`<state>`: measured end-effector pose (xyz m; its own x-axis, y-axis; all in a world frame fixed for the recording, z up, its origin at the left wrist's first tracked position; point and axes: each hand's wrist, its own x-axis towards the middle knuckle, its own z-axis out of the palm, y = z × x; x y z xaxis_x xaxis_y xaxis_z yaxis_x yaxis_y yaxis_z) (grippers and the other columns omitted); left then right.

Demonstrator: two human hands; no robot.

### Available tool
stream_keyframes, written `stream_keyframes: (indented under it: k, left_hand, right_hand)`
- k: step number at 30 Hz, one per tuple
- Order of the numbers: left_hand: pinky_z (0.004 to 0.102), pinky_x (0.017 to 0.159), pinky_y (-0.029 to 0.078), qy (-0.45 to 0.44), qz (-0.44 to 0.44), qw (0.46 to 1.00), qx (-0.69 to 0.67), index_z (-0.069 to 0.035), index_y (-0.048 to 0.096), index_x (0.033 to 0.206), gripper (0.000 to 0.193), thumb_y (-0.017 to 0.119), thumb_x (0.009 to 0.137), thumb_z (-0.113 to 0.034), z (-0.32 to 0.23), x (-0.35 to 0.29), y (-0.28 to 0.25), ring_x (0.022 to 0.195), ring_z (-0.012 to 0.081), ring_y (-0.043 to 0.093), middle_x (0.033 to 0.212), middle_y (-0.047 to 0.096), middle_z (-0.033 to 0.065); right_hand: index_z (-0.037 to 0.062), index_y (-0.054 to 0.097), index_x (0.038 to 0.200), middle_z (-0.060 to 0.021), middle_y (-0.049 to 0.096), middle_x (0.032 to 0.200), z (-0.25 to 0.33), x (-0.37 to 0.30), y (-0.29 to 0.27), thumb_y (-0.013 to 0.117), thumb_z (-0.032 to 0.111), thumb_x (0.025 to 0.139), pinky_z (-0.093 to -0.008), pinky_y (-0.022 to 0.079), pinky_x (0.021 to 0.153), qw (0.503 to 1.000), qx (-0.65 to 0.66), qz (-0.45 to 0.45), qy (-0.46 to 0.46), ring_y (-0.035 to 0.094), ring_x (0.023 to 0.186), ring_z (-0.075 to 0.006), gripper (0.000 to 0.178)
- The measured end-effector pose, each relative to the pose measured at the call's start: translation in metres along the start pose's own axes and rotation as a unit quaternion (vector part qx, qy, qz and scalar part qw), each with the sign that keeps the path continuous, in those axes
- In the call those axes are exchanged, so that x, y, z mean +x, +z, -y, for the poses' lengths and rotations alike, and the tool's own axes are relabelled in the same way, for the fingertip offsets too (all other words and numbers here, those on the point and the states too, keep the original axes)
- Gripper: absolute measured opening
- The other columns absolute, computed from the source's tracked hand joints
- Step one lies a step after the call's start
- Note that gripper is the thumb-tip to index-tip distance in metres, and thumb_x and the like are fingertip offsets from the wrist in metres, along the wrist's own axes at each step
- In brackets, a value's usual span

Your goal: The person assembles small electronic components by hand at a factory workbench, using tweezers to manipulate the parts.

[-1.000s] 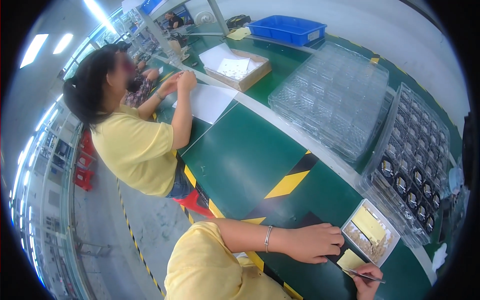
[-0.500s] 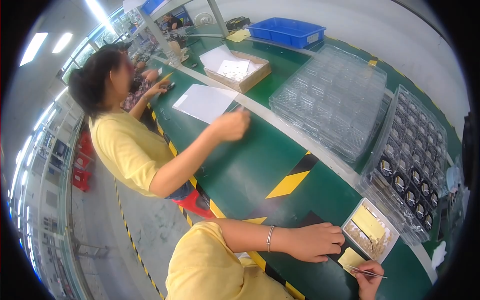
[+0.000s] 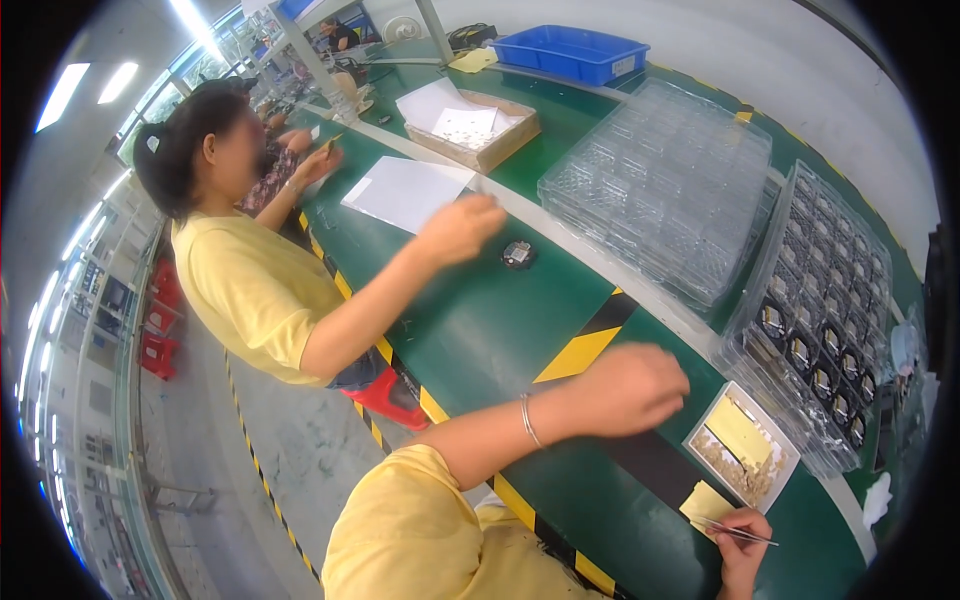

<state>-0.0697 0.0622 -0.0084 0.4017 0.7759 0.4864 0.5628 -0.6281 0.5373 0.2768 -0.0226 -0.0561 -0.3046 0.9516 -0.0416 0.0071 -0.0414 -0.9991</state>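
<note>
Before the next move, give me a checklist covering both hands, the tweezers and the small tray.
1. Tweezers gripped in the right hand: ok.
2. Part held at the tweezer tips: cannot tell, too small.
3. Left hand empty: cannot tell. It is blurred, with the fingers curled, above the green table.
4. Small white tray stocked: ok. It holds a yellow sheet and small loose pieces.
5. Co-worker's hand away from the tray: ok. It is further up the table, by a round black part.
</note>
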Motion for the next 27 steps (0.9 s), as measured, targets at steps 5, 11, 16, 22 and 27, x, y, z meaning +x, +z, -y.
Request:
stream_keyframes:
  k: [5,11,16,22,27]
  left_hand:
    - [0.0434,0.078,0.047,-0.11,-0.115,0.976,0.147,-0.003,0.064,0.086,0.017,0.067,0.076,-0.016,0.046,0.004,-0.04,0.086,0.034,0.058,0.085,0.063,0.0149]
    - [0.0485,0.1,0.036,-0.348,-0.188,0.863,0.313,-0.005,0.052,0.124,0.058,0.07,0.073,-0.024,0.111,-0.039,-0.08,0.12,0.0383,0.045,0.123,0.055,0.0146]
    - [0.045,0.096,0.042,-0.382,-0.11,0.888,0.231,-0.008,0.055,0.124,0.058,0.073,0.07,-0.02,0.122,-0.045,-0.089,0.115,0.0375,0.049,0.123,0.055,0.014]
    - [0.041,0.087,0.048,-0.448,-0.115,0.866,0.189,-0.006,0.061,0.114,0.049,0.074,0.068,-0.016,0.104,-0.031,-0.079,0.1,0.0352,0.057,0.11,0.058,0.0197]
    - [0.0293,0.059,0.049,-0.419,-0.149,0.86,-0.249,-0.004,0.058,0.095,0.026,0.073,0.079,-0.018,0.073,-0.007,-0.053,0.073,0.0199,0.062,0.088,0.063,0.0109]
  right_hand:
    - [0.0003,0.054,0.089,-0.0089,0.058,0.081,-0.002,-0.002,0.0,0.072,0.006,0.076,-0.0288,0.054,0.068,1.0,0.013,-0.009,-0.005,0.063,0.07,-0.0189,0.023]
    - [0.0001,0.053,0.09,-0.0089,0.058,0.081,-0.004,-0.005,-0.005,0.072,0.005,0.077,-0.0298,0.054,0.068,1.0,0.01,-0.012,0.012,0.064,0.071,-0.0203,0.024]
    - [0.0,0.052,0.092,-0.0089,0.056,0.083,-0.004,-0.005,-0.004,0.07,0.004,0.077,-0.0303,0.054,0.069,0.999,0.026,-0.025,0.002,0.064,0.072,-0.0209,0.024]
    - [-0.0013,0.054,0.087,-0.0098,0.057,0.088,0.012,-0.003,0.008,0.066,-0.003,0.076,-0.031,0.055,0.072,0.997,0.041,-0.065,0.031,0.058,0.078,-0.0176,0.017]
    - [0.0013,0.05,0.092,-0.01,0.053,0.083,0.019,-0.006,0.018,0.058,0.024,0.092,-0.0357,0.049,0.079,0.996,0.003,-0.054,-0.068,0.058,0.079,-0.0209,0.023]
